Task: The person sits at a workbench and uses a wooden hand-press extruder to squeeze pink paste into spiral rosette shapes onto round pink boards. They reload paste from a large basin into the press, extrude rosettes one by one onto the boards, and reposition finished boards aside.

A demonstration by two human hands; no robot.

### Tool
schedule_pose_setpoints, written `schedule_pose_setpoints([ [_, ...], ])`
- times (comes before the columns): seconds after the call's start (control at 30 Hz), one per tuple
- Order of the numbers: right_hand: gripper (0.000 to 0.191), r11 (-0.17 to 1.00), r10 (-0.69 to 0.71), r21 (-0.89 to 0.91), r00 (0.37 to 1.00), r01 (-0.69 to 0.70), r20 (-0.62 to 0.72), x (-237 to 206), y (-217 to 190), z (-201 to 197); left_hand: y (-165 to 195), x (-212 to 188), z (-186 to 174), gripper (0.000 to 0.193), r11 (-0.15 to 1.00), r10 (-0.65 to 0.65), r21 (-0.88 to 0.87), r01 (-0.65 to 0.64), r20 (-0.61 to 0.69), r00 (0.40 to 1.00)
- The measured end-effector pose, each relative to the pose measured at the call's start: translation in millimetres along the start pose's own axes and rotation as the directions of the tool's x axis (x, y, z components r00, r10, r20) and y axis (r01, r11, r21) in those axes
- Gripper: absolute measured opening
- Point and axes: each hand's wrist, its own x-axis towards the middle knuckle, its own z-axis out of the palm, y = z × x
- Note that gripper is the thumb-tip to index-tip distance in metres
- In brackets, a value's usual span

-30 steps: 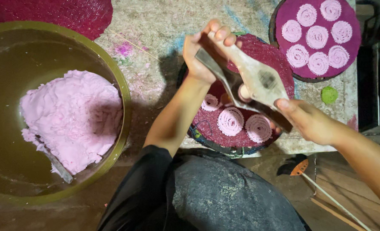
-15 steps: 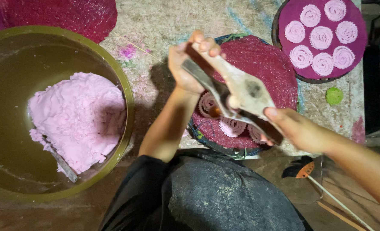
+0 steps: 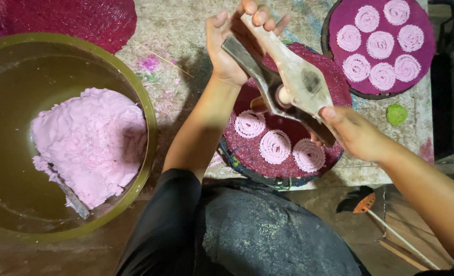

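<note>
Pink dough (image 3: 91,143) in bowl (image 3: 144,117) (olive-green)

My wooden two-handled press (image 3: 288,82) hides part of the round maroon woven tray (image 3: 334,87) beneath; my right forearm runs off-frame. The big olive bowl (image 3: 147,128) is cut at the left edge.

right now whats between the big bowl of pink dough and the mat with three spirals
In the head view, the left forearm crosses that gap over bare, dough-stained floor between the bowl and the mat.
</note>
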Motion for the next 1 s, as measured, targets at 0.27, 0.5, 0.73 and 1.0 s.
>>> schedule_pose_setpoints([
  [0.27,0.067,0.992,-0.057,-0.116,0.998,0.052,-0.039,-0.1,-2.5,-4.6,-0.1,6.0,2.2,0.030,0.997,-0.067,-0.038,0.067,-0.017,0.998],
  [0.5,0.069,0.997,-0.068,-0.030,0.998,0.068,-0.011,26.5,-5.1,11.5,22.1,12.6,-5.6,0.037,1.000,0.009,0.026,-0.013,0.154,0.988],
  [0.73,0.069,0.966,-0.255,0.079,0.962,0.248,0.094,37.3,-3.6,16.7,37.9,-52.5,-36.3,0.053,0.768,0.158,0.572,0.288,-0.605,0.781],
  [1.0,0.070,0.956,-0.292,0.054,0.955,0.289,0.062,51.5,-0.9,23.4,8.7,-150.4,-31.0,0.035,0.344,0.169,0.857,0.384,-0.458,0.873],
])
